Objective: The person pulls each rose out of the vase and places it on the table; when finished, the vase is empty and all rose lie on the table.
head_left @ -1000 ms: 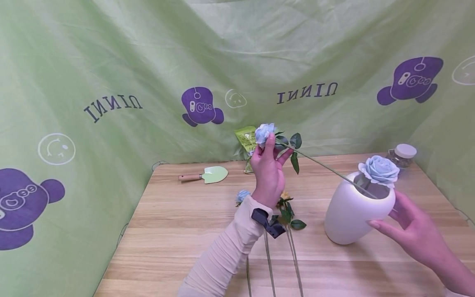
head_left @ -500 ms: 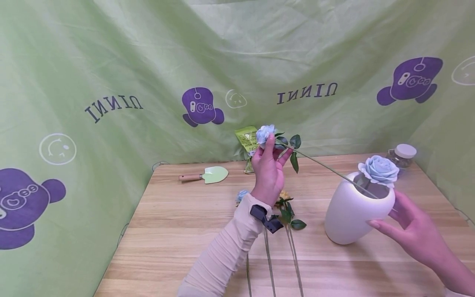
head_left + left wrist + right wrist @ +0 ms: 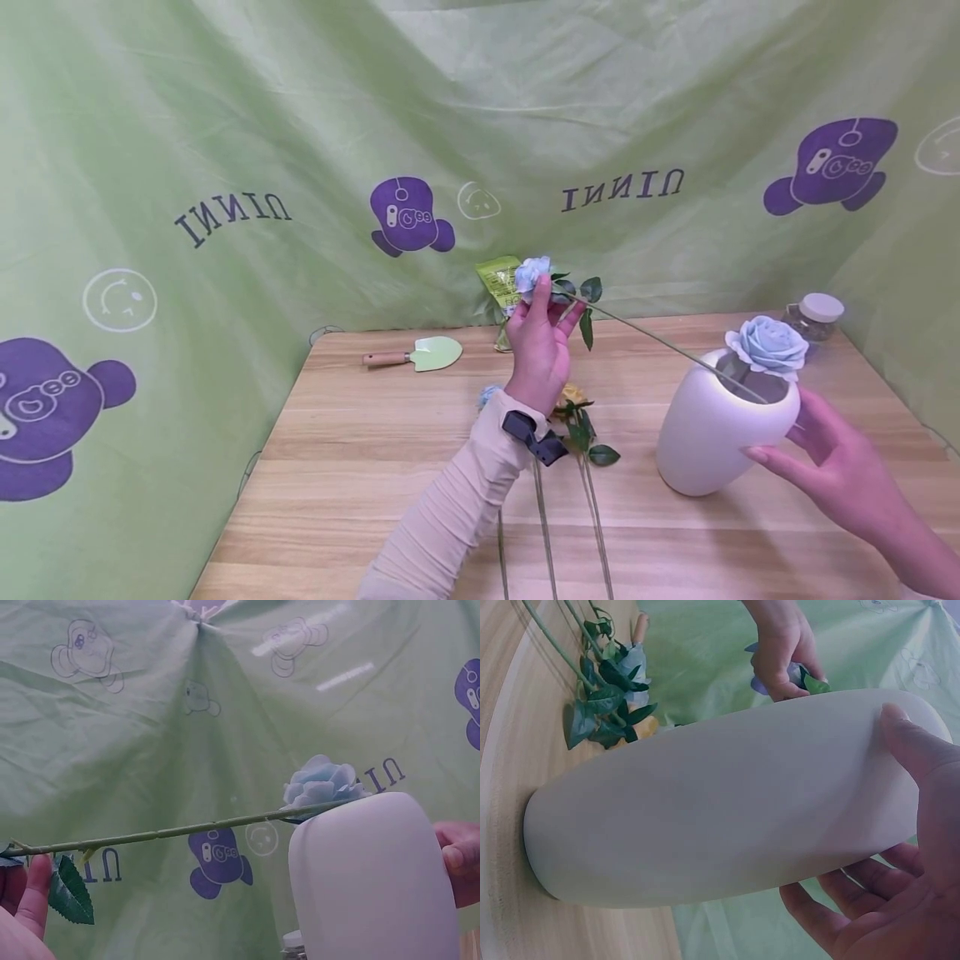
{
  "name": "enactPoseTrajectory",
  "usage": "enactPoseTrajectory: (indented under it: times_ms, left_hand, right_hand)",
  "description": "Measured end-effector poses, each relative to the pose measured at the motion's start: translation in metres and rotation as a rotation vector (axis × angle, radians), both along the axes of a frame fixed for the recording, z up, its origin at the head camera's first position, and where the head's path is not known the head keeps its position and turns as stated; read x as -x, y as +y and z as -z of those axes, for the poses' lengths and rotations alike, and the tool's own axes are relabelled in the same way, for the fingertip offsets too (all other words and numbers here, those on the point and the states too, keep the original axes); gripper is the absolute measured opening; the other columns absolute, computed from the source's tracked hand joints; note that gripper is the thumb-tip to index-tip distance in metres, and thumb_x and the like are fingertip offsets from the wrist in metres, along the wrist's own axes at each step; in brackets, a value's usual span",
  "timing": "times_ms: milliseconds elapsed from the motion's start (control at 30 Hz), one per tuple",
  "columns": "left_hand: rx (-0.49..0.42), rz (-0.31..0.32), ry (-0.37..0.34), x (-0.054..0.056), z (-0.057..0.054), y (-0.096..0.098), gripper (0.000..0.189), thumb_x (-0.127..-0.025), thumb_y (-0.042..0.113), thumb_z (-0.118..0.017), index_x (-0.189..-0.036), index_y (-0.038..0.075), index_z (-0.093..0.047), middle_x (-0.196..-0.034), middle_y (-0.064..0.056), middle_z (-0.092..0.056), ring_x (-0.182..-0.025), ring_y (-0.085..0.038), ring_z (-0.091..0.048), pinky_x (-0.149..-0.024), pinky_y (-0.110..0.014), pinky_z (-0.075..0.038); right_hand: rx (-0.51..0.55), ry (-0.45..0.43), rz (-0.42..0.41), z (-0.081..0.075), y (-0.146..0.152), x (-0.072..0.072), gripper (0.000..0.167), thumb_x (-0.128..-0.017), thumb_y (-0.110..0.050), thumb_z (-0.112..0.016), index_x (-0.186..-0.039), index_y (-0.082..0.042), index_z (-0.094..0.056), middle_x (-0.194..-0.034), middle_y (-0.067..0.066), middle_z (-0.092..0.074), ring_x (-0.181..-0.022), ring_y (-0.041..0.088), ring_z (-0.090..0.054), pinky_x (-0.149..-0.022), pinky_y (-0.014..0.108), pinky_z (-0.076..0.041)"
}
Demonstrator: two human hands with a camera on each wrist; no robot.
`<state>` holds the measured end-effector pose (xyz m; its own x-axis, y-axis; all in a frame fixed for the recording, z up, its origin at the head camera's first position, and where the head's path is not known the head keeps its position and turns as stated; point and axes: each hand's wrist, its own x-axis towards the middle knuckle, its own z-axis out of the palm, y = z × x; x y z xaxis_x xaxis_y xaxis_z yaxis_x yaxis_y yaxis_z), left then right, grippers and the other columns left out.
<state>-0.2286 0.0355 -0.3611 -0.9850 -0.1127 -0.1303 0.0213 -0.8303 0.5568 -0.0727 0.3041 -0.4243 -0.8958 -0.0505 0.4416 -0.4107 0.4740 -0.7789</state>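
A white vase (image 3: pixel 712 437) stands on the table, leaning toward the right, and my right hand (image 3: pixel 843 475) grips it near the rim. In the right wrist view, the thumb lies on one side of the vase (image 3: pixel 720 802) and the fingers curl along the other. One pale blue rose (image 3: pixel 768 346) rises from its mouth. My left hand (image 3: pixel 542 354) pinches a second blue rose (image 3: pixel 531 275) just below the bloom, by the leaves. That rose's long stem (image 3: pixel 172 831) slants across, its far end inside the vase mouth.
More roses, a blue one (image 3: pixel 489 396) and a yellow one (image 3: pixel 572 398), lie on the table (image 3: pixel 360 467) under my left forearm, stems toward me. A green trowel (image 3: pixel 435 353), a green packet (image 3: pixel 497 283) and a lidded jar (image 3: pixel 817 312) sit at the back.
My left hand has shifted very slightly left and down with the rose it holds. The vase and my right hand stay in place.
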Motion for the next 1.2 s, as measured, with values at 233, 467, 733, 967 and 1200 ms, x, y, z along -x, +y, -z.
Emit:
enactPoseTrajectory:
  times_ms: [233, 467, 733, 967, 1200]
  left_hand:
    - [0.02, -0.005, -0.043, 0.002, 0.003, 0.0, 0.039, -0.09, 0.024, -0.075, -0.12, 0.003, -0.06, -0.095, -0.005, -0.061, -0.079, -0.016, -0.062, -0.081, -0.033, -0.064]
    - [0.075, 0.035, -0.054, 0.003, 0.01, -0.006, 0.033, -0.088, 0.024, -0.078, -0.111, 0.006, -0.062, -0.094, -0.002, -0.062, -0.077, -0.014, -0.061, -0.078, -0.028, -0.061]
    - [0.204, 0.106, 0.007, 0.005, 0.025, -0.021, 0.016, -0.092, 0.019, -0.073, -0.104, 0.01, -0.068, -0.086, 0.002, -0.067, -0.067, -0.009, -0.06, -0.064, -0.022, -0.057]
    - [0.352, 0.131, -0.007, 0.002, 0.044, -0.04, 0.014, -0.091, 0.018, -0.074, -0.098, 0.01, -0.066, -0.081, 0.001, -0.066, -0.062, -0.009, -0.062, -0.058, -0.024, -0.058]
    - [0.482, 0.154, -0.082, 0.004, 0.064, -0.06, 0.021, -0.088, 0.02, -0.078, -0.089, 0.011, -0.059, -0.079, 0.001, -0.065, -0.063, -0.012, -0.063, -0.057, -0.026, -0.06]
  right_hand:
    - [-0.022, -0.029, 0.006, 0.002, 0.002, -0.001, 0.09, -0.074, 0.02, -0.074, -0.153, -0.005, -0.037, -0.144, -0.023, -0.048, -0.124, -0.019, -0.048, -0.094, -0.005, -0.041]
    - [-0.021, -0.025, -0.001, 0.002, 0.001, 0.0, 0.089, -0.074, 0.021, -0.073, -0.152, -0.004, -0.037, -0.145, -0.022, -0.049, -0.126, -0.018, -0.048, -0.095, -0.005, -0.041]
    - [-0.02, -0.029, -0.005, 0.001, 0.0, 0.001, 0.09, -0.074, 0.02, -0.073, -0.153, -0.005, -0.037, -0.146, -0.022, -0.048, -0.125, -0.019, -0.047, -0.095, -0.005, -0.041]
    - [-0.016, -0.03, 0.0, 0.002, 0.002, 0.001, 0.091, -0.074, 0.021, -0.073, -0.153, -0.006, -0.036, -0.146, -0.022, -0.048, -0.125, -0.019, -0.047, -0.094, -0.005, -0.04]
    - [-0.019, -0.039, -0.004, 0.001, 0.003, 0.001, 0.091, -0.075, 0.021, -0.072, -0.154, -0.007, -0.035, -0.147, -0.022, -0.047, -0.126, -0.019, -0.046, -0.094, -0.005, -0.04]
